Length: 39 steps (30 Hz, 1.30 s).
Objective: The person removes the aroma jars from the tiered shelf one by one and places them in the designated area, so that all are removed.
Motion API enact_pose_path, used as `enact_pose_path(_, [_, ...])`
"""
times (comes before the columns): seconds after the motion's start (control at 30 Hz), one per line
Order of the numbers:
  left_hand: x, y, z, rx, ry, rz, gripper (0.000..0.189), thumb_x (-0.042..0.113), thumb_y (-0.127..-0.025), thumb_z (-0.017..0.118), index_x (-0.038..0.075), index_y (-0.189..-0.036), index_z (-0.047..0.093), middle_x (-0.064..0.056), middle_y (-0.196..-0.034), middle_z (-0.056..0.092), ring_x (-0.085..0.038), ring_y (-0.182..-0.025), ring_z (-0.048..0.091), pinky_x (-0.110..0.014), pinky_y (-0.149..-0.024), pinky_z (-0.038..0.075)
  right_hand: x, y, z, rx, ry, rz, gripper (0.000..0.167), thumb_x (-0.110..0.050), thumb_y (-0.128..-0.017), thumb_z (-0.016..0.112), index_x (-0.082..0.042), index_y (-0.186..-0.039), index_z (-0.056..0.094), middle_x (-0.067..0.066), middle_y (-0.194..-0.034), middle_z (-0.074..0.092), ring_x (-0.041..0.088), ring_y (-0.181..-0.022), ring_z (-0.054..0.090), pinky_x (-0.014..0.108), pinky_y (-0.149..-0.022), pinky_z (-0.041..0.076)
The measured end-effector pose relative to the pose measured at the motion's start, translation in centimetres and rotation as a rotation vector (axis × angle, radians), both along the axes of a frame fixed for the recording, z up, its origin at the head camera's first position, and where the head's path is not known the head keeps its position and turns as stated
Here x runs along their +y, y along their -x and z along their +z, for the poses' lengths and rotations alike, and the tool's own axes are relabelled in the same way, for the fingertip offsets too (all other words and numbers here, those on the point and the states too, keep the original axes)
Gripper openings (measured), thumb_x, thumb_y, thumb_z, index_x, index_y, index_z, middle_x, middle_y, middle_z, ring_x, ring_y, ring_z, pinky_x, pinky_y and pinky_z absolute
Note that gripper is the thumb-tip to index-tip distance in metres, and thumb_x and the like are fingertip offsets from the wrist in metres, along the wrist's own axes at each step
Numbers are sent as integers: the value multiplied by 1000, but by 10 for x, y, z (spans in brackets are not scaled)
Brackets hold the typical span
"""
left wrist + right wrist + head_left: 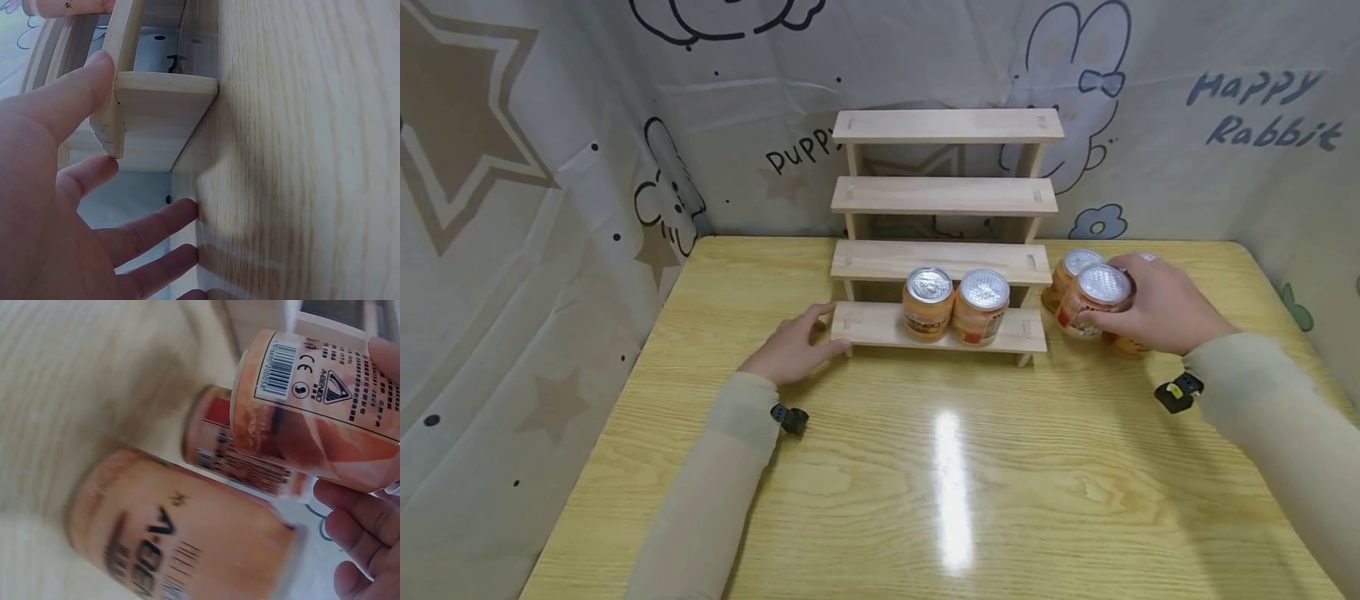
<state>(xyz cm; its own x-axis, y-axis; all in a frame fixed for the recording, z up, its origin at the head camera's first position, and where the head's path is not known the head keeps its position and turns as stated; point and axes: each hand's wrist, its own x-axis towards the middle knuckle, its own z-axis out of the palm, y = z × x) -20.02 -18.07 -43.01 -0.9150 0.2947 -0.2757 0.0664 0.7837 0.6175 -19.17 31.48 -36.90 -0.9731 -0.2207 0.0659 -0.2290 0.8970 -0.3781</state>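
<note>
My right hand (1165, 302) grips an orange can (1102, 292) with a silver lid, thumb on the near side. In the right wrist view, that held can (319, 406) shows a barcode, its base farther off the table than its neighbours' bases. Beside it stand another orange can (1066, 283) and a can (1126, 345) partly hidden under my hand. My left hand (793, 346) touches the left end of the lowest step of a wooden tiered shelf (872, 321), thumb at the front corner, other fingers spread. Two orange cans (928, 304) stand side by side on that step.
Three higher steps (943, 196) of the shelf rise behind toward a printed cloth backdrop (760, 92). More cloth hangs along the left and right sides of the wood-grain table (865, 483). Behind my right hand part of another silver lid (1147, 257) shows.
</note>
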Motion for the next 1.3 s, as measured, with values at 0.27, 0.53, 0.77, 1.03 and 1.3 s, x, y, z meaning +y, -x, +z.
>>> enact_pose_path(0.27, [0,-1,0,-4,0,7,85,72,-91,55,33,-160,24,-15,-154,42,-39,-146,29,-61,-113,31,-3,5,-18,15,-77,7,83,-57,-77,83,4,-124,54,25,-110,63,42,-99,57,58,-85,30])
enact_pose_path(0.53, [2,1,-1,4,5,-12,87,74,-91,53,32,-161,23,-16,-155,41,-40,-146,29,-61,-113,31,1,3,-27,-7,-103,15,82,-62,-77,80,1,-122,54,21,-108,62,42,-101,52,63,-93,22])
enact_pose_path(0.77, [2,0,0,12,12,-9,88,74,-91,52,30,-161,22,-15,-154,42,-40,-146,29,-61,-113,30,0,4,-29,-14,-99,-3,84,-67,-74,80,-2,-122,57,20,-111,64,41,-105,52,65,-95,20])
enact_pose_path(1.03, [-2,-3,0,23,8,-4,87,72,-92,53,29,-161,22,-18,-153,43,-41,-145,31,-62,-113,29,-8,7,-14,-13,-98,11,76,-67,-85,68,-3,-127,60,12,-101,65,37,-102,51,62,-89,21])
enact_pose_path(1.3, [0,-2,1,31,2,-23,86,69,-94,53,26,-162,23,-17,-154,43,-42,-144,30,-62,-113,29,-46,7,18,-87,103,159,68,-50,-96,64,-6,-145,48,17,-129,60,35,-113,58,56,-96,41])
